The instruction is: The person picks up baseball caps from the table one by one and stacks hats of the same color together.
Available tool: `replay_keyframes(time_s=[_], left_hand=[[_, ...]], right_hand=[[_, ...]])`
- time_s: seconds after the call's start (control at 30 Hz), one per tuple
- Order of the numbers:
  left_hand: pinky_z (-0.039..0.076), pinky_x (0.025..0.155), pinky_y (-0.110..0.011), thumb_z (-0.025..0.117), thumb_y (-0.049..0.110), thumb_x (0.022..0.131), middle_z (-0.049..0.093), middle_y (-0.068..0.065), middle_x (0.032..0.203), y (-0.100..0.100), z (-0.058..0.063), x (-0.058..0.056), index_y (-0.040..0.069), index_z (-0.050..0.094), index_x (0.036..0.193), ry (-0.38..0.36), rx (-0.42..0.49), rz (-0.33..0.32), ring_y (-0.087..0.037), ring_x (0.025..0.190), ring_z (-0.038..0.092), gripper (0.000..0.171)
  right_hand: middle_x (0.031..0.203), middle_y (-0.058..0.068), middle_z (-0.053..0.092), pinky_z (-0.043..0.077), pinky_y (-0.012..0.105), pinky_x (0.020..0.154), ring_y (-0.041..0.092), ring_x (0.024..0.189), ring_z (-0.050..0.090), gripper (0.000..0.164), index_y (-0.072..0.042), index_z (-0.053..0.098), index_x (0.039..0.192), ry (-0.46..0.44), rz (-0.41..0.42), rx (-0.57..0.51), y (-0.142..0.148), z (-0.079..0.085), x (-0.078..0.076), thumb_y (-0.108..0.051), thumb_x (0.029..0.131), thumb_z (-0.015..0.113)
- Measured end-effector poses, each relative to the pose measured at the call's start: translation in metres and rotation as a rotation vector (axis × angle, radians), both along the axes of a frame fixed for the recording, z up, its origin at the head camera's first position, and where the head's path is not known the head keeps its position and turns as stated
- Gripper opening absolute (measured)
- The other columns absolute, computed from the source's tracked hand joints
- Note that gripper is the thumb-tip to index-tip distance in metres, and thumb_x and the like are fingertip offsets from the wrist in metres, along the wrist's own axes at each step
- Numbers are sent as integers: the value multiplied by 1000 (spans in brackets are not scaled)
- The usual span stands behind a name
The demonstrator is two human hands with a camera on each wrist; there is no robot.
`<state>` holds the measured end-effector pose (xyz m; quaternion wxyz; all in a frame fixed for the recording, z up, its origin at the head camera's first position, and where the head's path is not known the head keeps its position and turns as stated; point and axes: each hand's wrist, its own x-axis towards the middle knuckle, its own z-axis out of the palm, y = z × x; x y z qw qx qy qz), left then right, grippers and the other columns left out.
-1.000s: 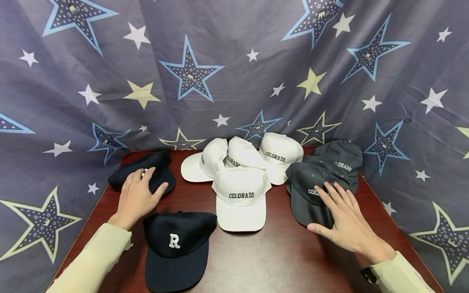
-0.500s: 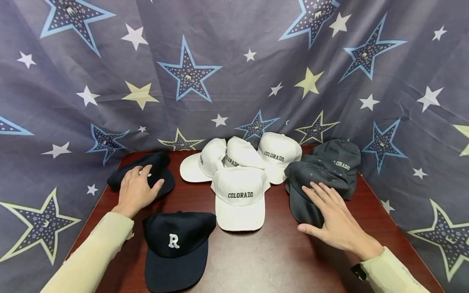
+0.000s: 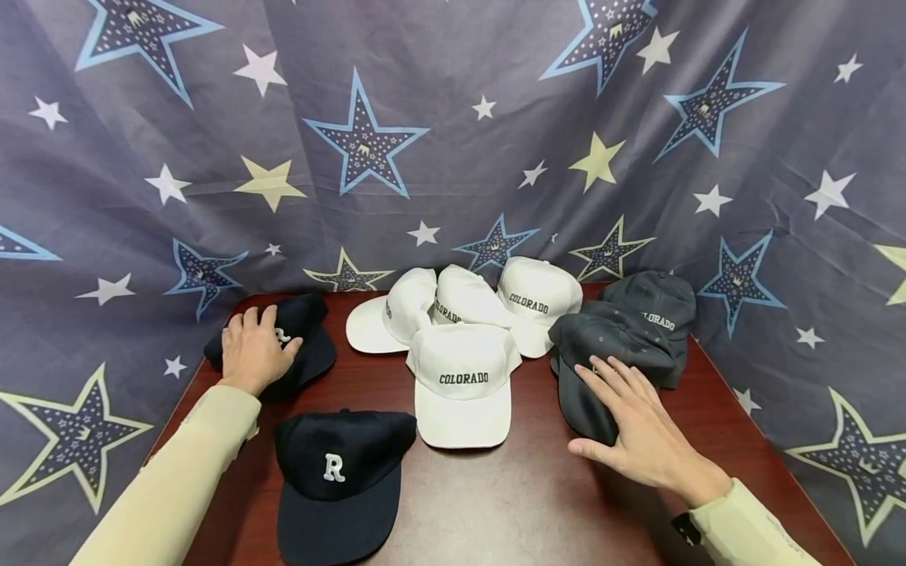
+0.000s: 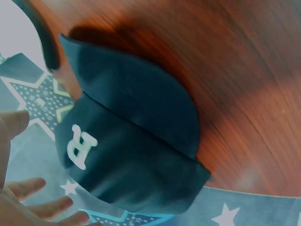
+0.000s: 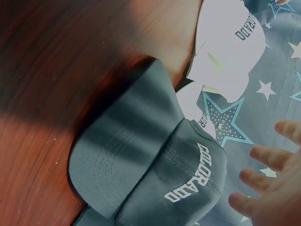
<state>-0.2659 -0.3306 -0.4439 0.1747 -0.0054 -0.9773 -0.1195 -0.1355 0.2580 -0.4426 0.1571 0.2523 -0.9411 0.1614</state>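
Note:
My left hand (image 3: 255, 354) is over the navy cap (image 3: 311, 358) at the table's back left, its fingers spread beside the white R. In the left wrist view, that navy cap (image 4: 136, 103) lies brim toward the table, and the fingers (image 4: 49, 207) show apart from its crown. On the other side, my right hand (image 3: 640, 436) hovers, fingers extended, above the front dark grey cap (image 3: 580, 401) and overlaps its lettering. The right wrist view shows this grey cap (image 5: 127, 127) with COLORADO in white, nothing between the fingers (image 5: 265, 181).
Another navy cap (image 3: 347, 511) with an R sits at the front left. Several white COLORADO caps (image 3: 463, 417) cluster mid-table. A second grey cap (image 3: 651, 295) stands behind the first. A starry curtain (image 3: 439, 47) surrounds the wooden table (image 3: 488, 503) at the back and sides.
My left hand has shifted left and slightly up across the navy cap, showing more of its R. My right hand has drifted left and slightly down over the grey cap. The caps have stayed put.

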Motion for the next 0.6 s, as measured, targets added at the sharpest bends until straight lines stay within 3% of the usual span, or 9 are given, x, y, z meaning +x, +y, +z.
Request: replay_keyframes(time_s=[0.17,0.4,0.6], left_hand=[[21,104,-80,74,31,90,34,-40,143,-13,-1,-8,-9,39,145,-48,22,39,-65,131,25,77],[19,101,-86,70,37,94,20,-38,156,-29,-1,-19,-6,27,155,-189,61,54,-68,141,8,86],[30,94,-84,69,32,95,31,-37,149,-30,-12,-20,-4,31,154,-187,74,63,-66,135,21,79]], right_hand=[[161,12,38,22,61,119,42,149,28,105,-27,37,161,10,8,2,-1,0,0,-68,75,80],[161,13,38,21,60,120,41,149,28,105,-26,38,160,17,14,-3,-1,0,-2,-70,75,79],[162,11,37,22,62,119,42,149,28,106,-24,40,159,11,10,-4,-1,-2,-1,-64,72,85]])
